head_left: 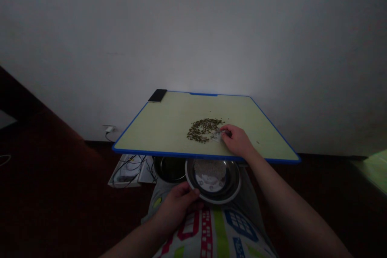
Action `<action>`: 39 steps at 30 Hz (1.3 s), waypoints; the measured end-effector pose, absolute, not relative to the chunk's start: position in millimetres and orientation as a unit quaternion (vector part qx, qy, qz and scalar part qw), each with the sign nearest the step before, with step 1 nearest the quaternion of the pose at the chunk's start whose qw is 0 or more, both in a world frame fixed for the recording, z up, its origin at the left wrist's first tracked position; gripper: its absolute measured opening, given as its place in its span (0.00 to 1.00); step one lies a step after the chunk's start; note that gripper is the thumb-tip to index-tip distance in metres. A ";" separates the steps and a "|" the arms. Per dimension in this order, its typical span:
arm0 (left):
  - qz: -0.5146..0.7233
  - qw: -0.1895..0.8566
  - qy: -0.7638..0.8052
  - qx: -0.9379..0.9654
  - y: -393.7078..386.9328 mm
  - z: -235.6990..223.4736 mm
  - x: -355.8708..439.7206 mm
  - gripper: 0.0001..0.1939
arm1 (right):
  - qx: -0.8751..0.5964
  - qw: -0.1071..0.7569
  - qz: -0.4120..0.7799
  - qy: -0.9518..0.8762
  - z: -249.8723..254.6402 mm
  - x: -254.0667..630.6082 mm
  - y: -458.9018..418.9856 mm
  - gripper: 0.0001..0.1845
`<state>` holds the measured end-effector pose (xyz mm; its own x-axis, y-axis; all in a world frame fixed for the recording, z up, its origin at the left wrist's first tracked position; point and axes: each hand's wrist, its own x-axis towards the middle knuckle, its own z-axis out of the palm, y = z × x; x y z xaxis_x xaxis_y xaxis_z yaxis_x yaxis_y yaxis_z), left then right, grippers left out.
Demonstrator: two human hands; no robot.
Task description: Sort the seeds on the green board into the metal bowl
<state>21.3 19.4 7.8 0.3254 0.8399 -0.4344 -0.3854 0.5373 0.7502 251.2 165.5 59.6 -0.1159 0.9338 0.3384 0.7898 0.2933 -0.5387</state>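
Observation:
My left hand (177, 201) grips the near-left rim of a round steel bowl (234, 187), held just below the front edge of a pale green table (169, 129) with a blue border. The bowl holds a layer of small whitish grains. My right hand (237, 140) rests on the table with fingers pinched together on a small pale bit at the right edge of a scattered heap of dark greenish seeds (203, 129).
A black phone (157, 95) lies at the table's far left corner. Under the table sit a second steel bowl (169, 168) and a white box with tangled cables (128, 169). A patterned cloth (216, 234) covers my lap. A white wall stands behind.

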 end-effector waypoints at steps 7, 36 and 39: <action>0.402 0.769 0.418 0.270 19.4 2.9 20.9 0.20 | -0.567 0.308 0.111 -0.756 61.7 250.1 171.9 0.14; 0.403 0.770 0.414 0.270 19.0 5.6 22.2 0.21 | -0.569 0.332 0.119 -0.743 54.6 254.2 172.6 0.13; 0.403 0.773 0.407 0.273 18.7 5.2 22.3 0.20 | -0.562 0.330 0.122 -0.748 54.1 253.3 173.4 0.14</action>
<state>22.3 18.7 5.2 0.3437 0.8453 -0.4090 -0.4014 0.5260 0.7498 253.3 173.4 54.1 -0.1501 0.9219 0.3572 0.7610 0.3384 -0.5535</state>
